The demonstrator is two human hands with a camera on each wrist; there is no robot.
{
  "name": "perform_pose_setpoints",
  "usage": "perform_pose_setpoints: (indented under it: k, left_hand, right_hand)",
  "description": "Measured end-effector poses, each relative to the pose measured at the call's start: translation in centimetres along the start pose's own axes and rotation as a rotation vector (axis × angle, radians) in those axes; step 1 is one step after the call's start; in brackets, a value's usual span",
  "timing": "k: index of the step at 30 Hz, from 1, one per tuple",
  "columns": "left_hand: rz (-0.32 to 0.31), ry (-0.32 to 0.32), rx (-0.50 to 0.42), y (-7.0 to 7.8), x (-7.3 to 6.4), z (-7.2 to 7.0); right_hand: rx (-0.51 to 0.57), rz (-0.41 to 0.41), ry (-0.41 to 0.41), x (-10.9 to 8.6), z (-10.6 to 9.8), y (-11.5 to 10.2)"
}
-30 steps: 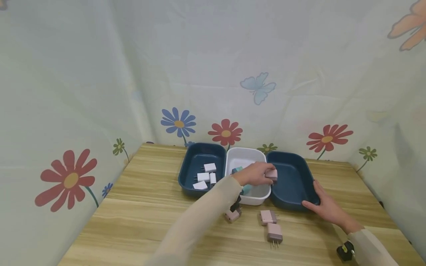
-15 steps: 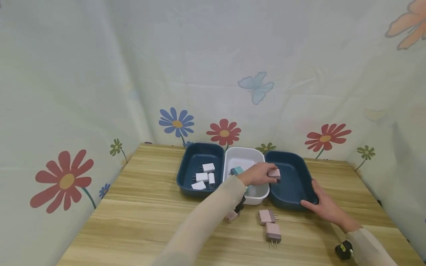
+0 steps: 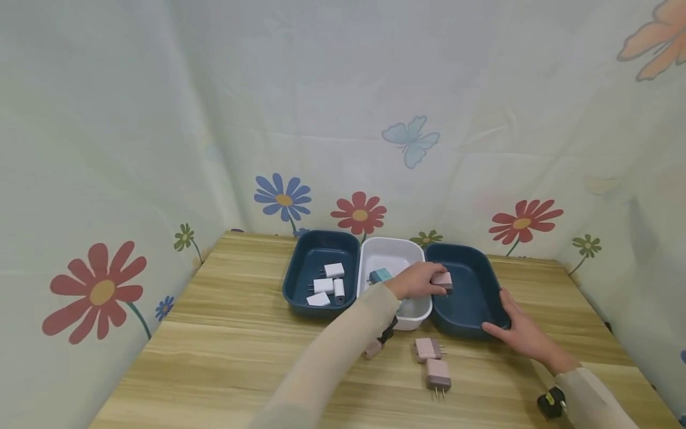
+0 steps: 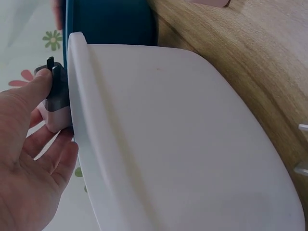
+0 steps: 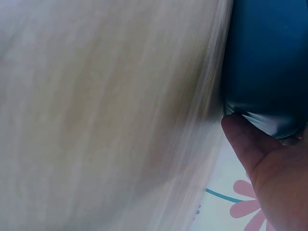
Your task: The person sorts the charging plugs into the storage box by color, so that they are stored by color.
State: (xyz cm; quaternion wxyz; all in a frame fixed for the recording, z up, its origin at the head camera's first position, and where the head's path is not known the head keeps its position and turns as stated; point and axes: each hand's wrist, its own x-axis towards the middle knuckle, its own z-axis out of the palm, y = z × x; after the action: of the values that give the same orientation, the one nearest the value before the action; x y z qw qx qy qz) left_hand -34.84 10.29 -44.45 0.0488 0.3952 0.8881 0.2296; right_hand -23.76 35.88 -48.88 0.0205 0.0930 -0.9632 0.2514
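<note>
In the head view my left hand pinches a pink-and-grey plug charger over the left side of the right-hand dark blue tray. The left wrist view shows the thumb on the charger's dark prong end and fingers beneath its pink body, just past the white tray's rim. My right hand rests against that blue tray's near right corner, thumb and fingers extended along its outer walls. In the right wrist view the thumb presses the tray wall; the other fingers are hidden.
A white tray with teal chargers stands in the middle, partly behind my left arm. The left blue tray holds several white chargers. Pink chargers lie on the wooden table in front, one partly covered by the wrist camera.
The left hand has shifted slightly right with the pink charger, farther over the right-hand blue tray. The right hand keeps its place on the tray; the head view has shifted slightly.
</note>
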Motion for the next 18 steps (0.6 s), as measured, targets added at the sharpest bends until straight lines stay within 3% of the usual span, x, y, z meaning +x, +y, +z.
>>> perform_pose_setpoints:
  k: [6, 10, 14, 18]
  left_hand:
    - [-0.011, 0.014, 0.042, -0.2, 0.5, 0.3]
    - [-0.065, 0.037, 0.086, -0.3, 0.4, 0.1]
    - [-0.101, 0.052, 0.106, -0.7, -0.1, -0.4]
    - [-0.07, 0.044, 0.081, -1.0, -1.2, -1.5]
  right_hand:
    - [0.009, 0.006, -0.008, 0.1, 0.0, 0.1]
    - [0.014, -0.003, -0.001, 0.2, 0.2, 0.2]
    - [0.021, 0.007, -0.005, 0.2, 0.1, 0.3]
    - [0.031, 0.014, -0.007, 0.1, 0.0, 0.3]
